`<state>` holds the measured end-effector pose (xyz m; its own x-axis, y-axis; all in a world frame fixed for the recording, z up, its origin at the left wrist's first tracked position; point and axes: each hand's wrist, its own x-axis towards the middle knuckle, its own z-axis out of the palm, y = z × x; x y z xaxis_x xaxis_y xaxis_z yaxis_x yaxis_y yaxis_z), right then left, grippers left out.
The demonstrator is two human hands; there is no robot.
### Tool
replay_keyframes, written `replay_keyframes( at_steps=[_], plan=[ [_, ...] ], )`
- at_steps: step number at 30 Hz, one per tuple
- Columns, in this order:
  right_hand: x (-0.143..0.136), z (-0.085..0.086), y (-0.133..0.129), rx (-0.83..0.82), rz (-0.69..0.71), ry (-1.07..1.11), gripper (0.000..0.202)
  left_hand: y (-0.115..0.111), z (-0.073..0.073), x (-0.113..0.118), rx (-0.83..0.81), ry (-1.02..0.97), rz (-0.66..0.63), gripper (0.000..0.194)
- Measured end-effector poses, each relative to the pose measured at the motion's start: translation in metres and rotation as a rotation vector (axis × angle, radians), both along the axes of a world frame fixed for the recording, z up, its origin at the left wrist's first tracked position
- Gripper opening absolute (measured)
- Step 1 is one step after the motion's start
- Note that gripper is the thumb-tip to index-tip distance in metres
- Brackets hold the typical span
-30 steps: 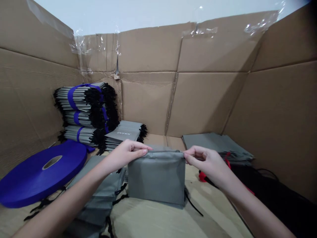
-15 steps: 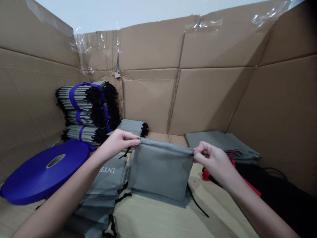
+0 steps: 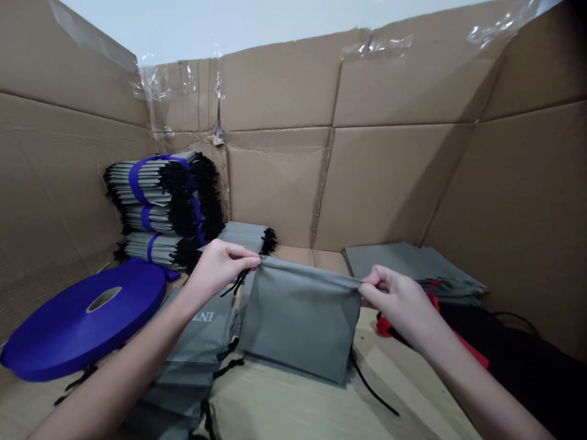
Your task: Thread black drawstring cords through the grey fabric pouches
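A grey fabric pouch (image 3: 300, 321) hangs tilted between my hands, its lower edge at or just above the wooden table. My left hand (image 3: 229, 263) pinches its upper left corner, with black cord ends dangling under the fingers. The upper right corner is pinched by my right hand (image 3: 387, 290). One black cord (image 3: 373, 388) trails down from the pouch's right side. Left of the pouch, partly behind my left forearm, lie overlapping grey pouches (image 3: 197, 342) with white lettering and knotted black cords.
A blue ribbon roll (image 3: 55, 324) lies at left, before stacked pouch bundles (image 3: 151, 186) tied in blue. A small pouch pile (image 3: 243, 234) is behind my left hand. Grey pieces (image 3: 403, 263), red item (image 3: 470, 349) and black material (image 3: 518, 360) are right. Cardboard walls (image 3: 275, 183) surround the table (image 3: 275, 409).
My right hand has moved slightly right and down, and the pouch's top edge is drawn a little wider. The cord at its right side has shifted right. My left hand has barely moved.
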<state>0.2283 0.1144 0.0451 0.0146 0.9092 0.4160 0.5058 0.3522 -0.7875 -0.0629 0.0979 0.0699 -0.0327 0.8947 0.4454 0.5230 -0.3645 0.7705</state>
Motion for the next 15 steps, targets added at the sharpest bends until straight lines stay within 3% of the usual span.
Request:
replay_keyframes(
  at_steps=[5, 8, 15],
  plan=[
    [0.004, -0.005, 0.006, -0.123, 0.059, 0.076, 0.013, 0.002, -0.003, 0.002, 0.039, -0.006, 0.054, 0.019],
    [0.005, -0.008, 0.011, -0.178, 0.102, 0.136, 0.013, 0.007, -0.007, 0.0, 0.061, 0.032, -0.001, 0.02],
    [0.005, -0.002, 0.01, -0.241, 0.145, 0.165, 0.013, 0.007, -0.013, -0.002, 0.438, 0.327, -0.124, 0.008]
  ],
)
